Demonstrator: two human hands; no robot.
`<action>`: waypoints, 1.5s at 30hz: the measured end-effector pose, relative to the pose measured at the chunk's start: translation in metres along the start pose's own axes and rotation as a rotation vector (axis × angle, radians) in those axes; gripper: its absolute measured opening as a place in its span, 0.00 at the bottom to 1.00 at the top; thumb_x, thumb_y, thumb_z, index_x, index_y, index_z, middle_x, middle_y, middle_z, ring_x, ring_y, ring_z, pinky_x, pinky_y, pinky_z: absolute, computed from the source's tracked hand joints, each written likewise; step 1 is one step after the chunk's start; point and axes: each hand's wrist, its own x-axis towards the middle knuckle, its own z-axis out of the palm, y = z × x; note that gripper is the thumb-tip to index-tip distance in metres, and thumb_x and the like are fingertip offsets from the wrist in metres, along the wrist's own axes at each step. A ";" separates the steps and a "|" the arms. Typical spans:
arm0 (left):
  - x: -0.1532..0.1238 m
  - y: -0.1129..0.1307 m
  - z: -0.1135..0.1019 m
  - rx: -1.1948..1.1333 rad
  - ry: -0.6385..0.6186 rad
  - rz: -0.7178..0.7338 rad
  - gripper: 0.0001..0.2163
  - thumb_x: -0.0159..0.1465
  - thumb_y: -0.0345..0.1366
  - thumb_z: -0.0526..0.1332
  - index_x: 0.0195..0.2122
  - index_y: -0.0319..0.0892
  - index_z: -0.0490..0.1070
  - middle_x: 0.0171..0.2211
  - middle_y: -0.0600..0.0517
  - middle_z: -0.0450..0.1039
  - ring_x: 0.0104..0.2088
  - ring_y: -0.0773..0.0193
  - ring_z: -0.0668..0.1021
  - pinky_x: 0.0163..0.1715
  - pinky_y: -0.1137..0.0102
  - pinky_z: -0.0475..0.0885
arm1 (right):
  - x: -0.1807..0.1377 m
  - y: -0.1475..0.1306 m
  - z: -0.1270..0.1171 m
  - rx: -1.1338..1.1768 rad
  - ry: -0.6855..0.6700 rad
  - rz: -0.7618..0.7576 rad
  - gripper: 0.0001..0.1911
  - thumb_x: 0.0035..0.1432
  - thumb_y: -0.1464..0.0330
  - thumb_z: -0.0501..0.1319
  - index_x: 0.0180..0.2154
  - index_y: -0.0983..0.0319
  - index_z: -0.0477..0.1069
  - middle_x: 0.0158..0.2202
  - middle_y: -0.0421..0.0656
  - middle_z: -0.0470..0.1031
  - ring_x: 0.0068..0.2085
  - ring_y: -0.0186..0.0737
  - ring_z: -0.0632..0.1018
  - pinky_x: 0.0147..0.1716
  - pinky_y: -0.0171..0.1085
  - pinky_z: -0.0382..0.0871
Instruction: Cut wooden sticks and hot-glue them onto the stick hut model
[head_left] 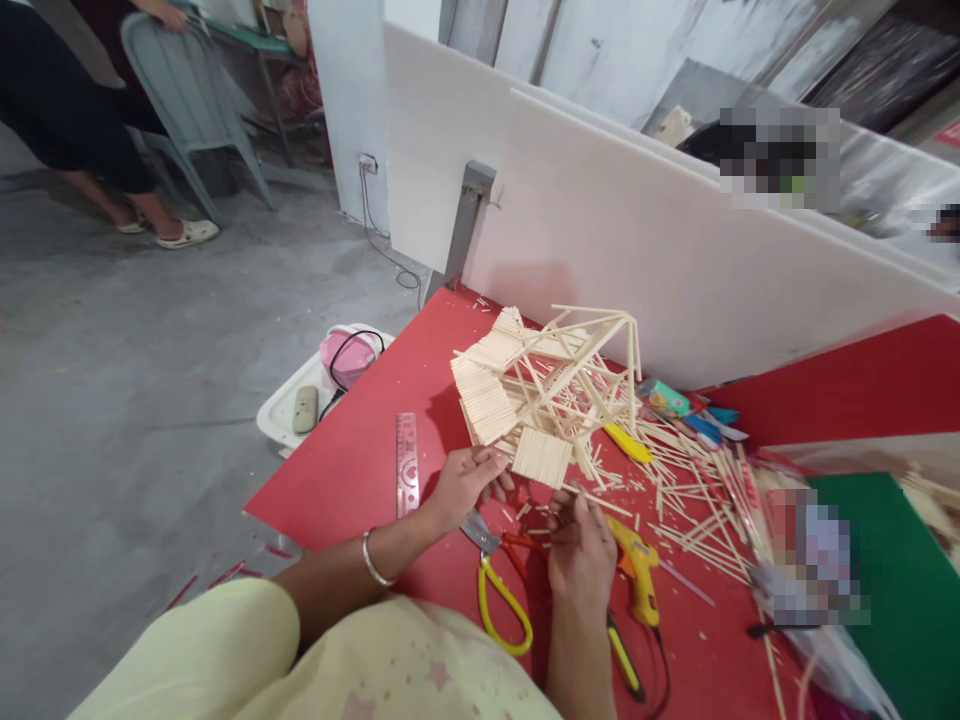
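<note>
A small square panel of pale wooden sticks (541, 457) is held up between my hands. My left hand (469, 485) pinches its left edge, and a bracelet sits on that wrist. At the lower right corner, my right hand (581, 540) has its fingers closed on the panel. Just beyond it stands a stick-built model (486, 400), with slatted panels on the left and an open frame of thin sticks (592, 350) on the right. Scissors with yellow handles (504, 610) lie below my hands, beside red-handled pliers (521, 555). To the right of my right hand rests a yellow glue gun (641, 575).
A clear ruler (407, 465) lies left on the red table (337, 480). Loose sticks (697, 500), a yellow tool (628, 442) and a cutter knife (624, 655) are at the right. A white board (600, 230) walls the back. Someone stands by a chair (187, 90).
</note>
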 end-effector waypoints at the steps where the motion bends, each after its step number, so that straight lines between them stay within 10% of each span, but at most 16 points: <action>1: 0.000 0.001 0.000 0.004 0.000 -0.001 0.18 0.63 0.49 0.64 0.30 0.37 0.74 0.26 0.47 0.79 0.20 0.68 0.75 0.19 0.74 0.63 | 0.000 0.000 0.000 0.000 -0.001 -0.001 0.17 0.48 0.62 0.72 0.41 0.60 0.77 0.33 0.41 0.80 0.30 0.34 0.76 0.26 0.33 0.67; 45: -0.001 0.000 -0.001 0.016 0.006 -0.004 0.18 0.63 0.49 0.64 0.30 0.37 0.75 0.26 0.47 0.79 0.20 0.69 0.74 0.19 0.74 0.64 | 0.000 0.000 -0.001 -0.009 -0.009 -0.018 0.16 0.50 0.61 0.71 0.40 0.60 0.78 0.33 0.41 0.80 0.30 0.35 0.76 0.28 0.34 0.68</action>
